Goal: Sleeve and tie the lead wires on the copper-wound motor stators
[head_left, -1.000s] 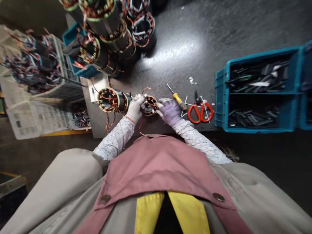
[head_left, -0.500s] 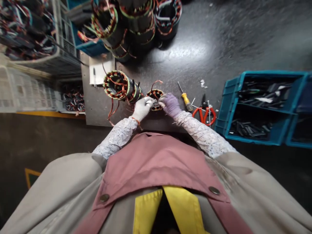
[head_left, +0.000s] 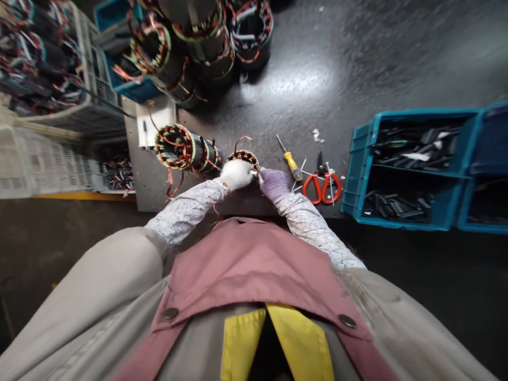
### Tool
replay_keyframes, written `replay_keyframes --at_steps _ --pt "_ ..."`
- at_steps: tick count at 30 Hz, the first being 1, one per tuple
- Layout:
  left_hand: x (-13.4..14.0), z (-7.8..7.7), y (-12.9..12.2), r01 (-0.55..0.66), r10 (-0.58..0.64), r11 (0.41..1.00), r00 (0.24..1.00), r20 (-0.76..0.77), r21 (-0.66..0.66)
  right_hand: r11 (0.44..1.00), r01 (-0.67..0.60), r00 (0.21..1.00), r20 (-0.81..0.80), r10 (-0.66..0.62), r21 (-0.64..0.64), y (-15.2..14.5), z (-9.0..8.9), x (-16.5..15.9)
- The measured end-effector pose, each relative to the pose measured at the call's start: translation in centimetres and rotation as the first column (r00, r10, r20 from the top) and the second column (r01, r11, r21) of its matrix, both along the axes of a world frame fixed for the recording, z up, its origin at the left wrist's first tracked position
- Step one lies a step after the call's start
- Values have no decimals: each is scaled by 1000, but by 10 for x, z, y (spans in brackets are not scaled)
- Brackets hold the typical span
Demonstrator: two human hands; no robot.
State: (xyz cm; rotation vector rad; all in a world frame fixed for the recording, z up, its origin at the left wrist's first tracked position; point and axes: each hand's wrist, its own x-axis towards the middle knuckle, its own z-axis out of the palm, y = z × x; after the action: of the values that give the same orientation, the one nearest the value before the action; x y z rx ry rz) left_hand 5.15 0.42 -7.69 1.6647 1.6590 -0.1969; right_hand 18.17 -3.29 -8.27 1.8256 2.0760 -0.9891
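A motor stator [head_left: 243,155] with copper windings stands on the bench right in front of me, one loose copper wire rising from its far rim. My left hand [head_left: 237,174], in a white glove, lies over its near left rim with fingers bent together. My right hand [head_left: 273,183], in a purple glove, is closed at the near right rim. Between the fingertips something small and pale shows, too small to name. The hands partly hide the stator. A larger stator assembly [head_left: 206,153] lies on its side to the left, copper leads hanging from its open end.
A yellow-handled screwdriver [head_left: 292,167] and red-handled cutters [head_left: 332,189] lie to the right among white scraps. Beyond them stands a blue bin [head_left: 358,174] of dark sleeve pieces. More stators [head_left: 252,45] stand at the back left, near a grey crate [head_left: 93,103].
The camera view has shifted. My left hand has moved further over the near side of the stator, and my right hand has dropped to its near right edge.
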Motion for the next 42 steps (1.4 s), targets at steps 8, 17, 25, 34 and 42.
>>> replay_keyframes --at_steps 8,17,25,34,42 --pt "3 7 -26 -475 445 879 851 280 47 983 183 973 -147 -179 11 -28 -21 5" --pt "-32 -8 -79 462 -458 880 887 -62 114 745 662 520 -670 -529 -74 -14 -61 -8" --pt "-64 -30 -48 660 -676 733 735 61 166 767 631 552 -629 -547 -114 66 -66 -74" --pt "-53 34 -75 198 -205 977 783 587 78 809 587 537 -764 -359 32 -52 48 24" --pt "-1 86 -71 718 83 499 517 852 -485 988 114 821 -570 -37 101 -132 132 44"
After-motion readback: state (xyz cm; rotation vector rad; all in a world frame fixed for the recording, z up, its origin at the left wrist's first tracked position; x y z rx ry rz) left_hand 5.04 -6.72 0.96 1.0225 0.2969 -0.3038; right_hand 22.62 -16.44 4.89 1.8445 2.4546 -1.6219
